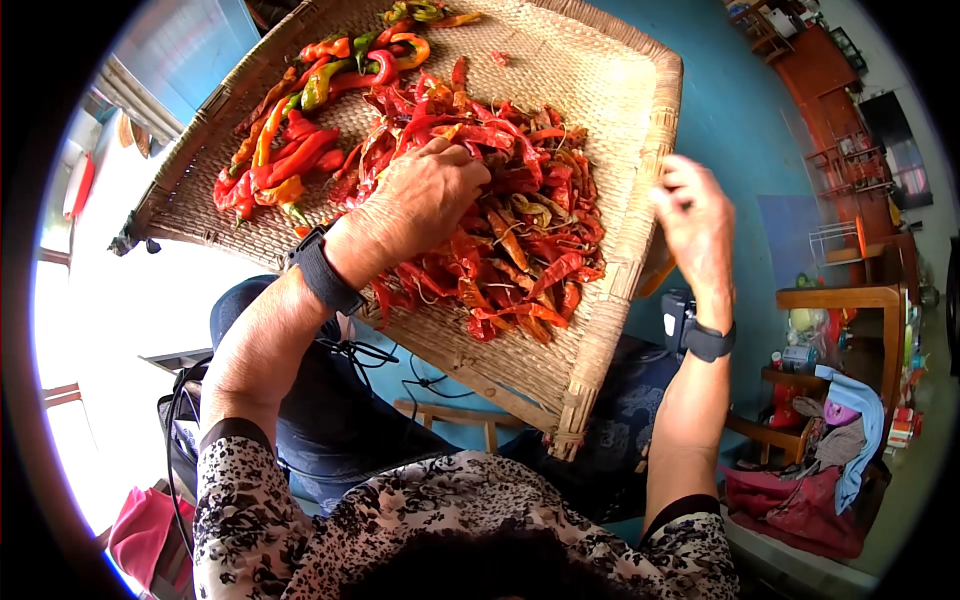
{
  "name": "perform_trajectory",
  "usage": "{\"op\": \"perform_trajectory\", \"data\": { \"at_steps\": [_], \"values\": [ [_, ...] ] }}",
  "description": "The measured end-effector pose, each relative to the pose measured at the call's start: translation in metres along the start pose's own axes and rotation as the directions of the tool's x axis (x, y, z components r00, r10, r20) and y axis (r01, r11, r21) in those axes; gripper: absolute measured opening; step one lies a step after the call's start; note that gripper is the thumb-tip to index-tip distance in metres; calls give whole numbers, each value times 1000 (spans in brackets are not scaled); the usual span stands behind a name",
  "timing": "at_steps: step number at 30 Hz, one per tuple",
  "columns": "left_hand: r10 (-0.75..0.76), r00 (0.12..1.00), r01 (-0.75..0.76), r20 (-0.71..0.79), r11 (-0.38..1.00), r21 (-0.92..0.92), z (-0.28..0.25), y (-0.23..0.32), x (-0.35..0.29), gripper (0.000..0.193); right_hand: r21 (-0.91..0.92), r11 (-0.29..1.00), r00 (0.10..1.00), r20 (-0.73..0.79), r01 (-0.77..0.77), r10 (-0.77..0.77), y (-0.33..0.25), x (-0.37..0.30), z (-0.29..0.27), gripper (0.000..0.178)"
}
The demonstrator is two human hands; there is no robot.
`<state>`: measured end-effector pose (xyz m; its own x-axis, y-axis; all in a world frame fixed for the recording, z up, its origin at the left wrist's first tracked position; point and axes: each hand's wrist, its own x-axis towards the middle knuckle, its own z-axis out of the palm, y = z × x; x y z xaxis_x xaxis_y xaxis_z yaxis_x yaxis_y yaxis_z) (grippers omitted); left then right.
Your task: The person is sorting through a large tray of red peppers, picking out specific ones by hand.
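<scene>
A woven wicker tray [590,55] tilts across my lap, with a heap of wrinkled, dried red chili peppers [545,235] in its middle. My left hand [425,190] reaches into the heap from the left, palm down. Its fingers are bent together among the peppers; their tips are hidden, so what they grip does not show. Smoother, fresher red, orange and green chili peppers [300,150] lie left of the heap. My right hand [695,220] hangs just past the tray's right rim, fingers loosely curled and apart from the thumb, with nothing visible between them.
Beneath the tray are a wooden stool [460,412] and dark cables [360,350]. To the right stands a wooden chair [840,298] with clothes piled [800,500] nearby. Pink cloth [145,530] lies lower left. Blue floor [715,110] shows beyond the tray.
</scene>
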<state>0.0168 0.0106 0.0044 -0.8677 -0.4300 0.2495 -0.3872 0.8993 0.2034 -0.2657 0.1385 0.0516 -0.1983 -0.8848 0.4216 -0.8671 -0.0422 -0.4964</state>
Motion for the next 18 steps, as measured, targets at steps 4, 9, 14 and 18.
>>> {"op": "perform_trajectory", "data": {
  "at_steps": [4,9,14,18],
  "values": [
    [31,995,-41,-98,994,-102,-5,-2,5,14,176,967,809,531,185,-252,-26,-16,23,23],
    [-71,965,-8,-251,954,-300,-10,2,9,10,-17,941,735,629,338,-253,-24,-27,40,19],
    [-92,969,-32,-230,875,-484,-12,5,11,11,205,972,842,500,114,-204,-23,-14,26,8],
    [-198,978,114,-59,755,-646,-12,9,7,12,476,849,940,334,-230,68,-15,-9,21,8]
  ]
}}
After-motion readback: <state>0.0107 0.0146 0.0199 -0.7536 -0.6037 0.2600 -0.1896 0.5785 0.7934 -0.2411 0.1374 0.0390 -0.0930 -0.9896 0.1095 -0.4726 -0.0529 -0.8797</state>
